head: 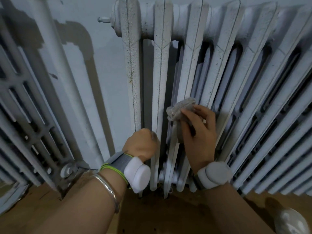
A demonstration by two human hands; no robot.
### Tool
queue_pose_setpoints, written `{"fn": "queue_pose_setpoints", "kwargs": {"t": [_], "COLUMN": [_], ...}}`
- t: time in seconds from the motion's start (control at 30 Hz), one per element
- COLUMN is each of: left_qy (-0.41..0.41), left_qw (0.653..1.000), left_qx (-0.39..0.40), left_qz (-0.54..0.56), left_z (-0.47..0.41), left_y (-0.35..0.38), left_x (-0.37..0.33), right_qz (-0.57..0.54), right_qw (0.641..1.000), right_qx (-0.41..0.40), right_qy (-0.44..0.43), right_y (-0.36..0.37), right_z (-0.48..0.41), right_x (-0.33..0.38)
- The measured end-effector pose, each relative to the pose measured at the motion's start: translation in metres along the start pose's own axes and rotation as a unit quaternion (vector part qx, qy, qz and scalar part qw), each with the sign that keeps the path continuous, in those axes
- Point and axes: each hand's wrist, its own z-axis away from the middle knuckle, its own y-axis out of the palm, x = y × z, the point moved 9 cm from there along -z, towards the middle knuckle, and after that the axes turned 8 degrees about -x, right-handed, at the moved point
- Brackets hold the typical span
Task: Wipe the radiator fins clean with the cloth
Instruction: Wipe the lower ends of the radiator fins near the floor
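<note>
Near: left hand (141, 146) curled round a lower radiator fin (160, 81), probably for bracing. Just beyond, right: right hand (199, 132) gripping grey cloth (181, 108), pressed onto neighbouring fin at mid-height for scrubbing. Farther up: dark speckling, judged unwiped.

The left forearm (81, 201) and right forearm (224, 210) reach forward side by side. The left hand (141, 145) is curled tight round a fin (160, 81). The right hand (200, 132), slightly higher, holds the cloth (181, 107) under thumb and spread fingers (205, 110).
</note>
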Motion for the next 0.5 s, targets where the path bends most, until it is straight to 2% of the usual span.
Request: {"fn": "queue_pose_setpoints", "kwargs": {"t": [0.2, 0.5], "left_qy": [0.003, 0.034], "left_qw": [0.999, 0.996], "left_qx": [-0.021, -0.001], "left_qz": [0.033, 0.088], "left_z": [-0.002, -0.005], "left_y": [-0.001, 0.003], "left_x": [-0.003, -0.003], "right_qz": [0.018, 0.042], "right_qw": [0.999, 0.987], "right_qx": [0.045, 0.142], "right_qy": [0.000, 0.064], "right_y": [0.018, 0.036], "right_z": [0.019, 0.092], "right_x": [-0.013, -0.050]}}
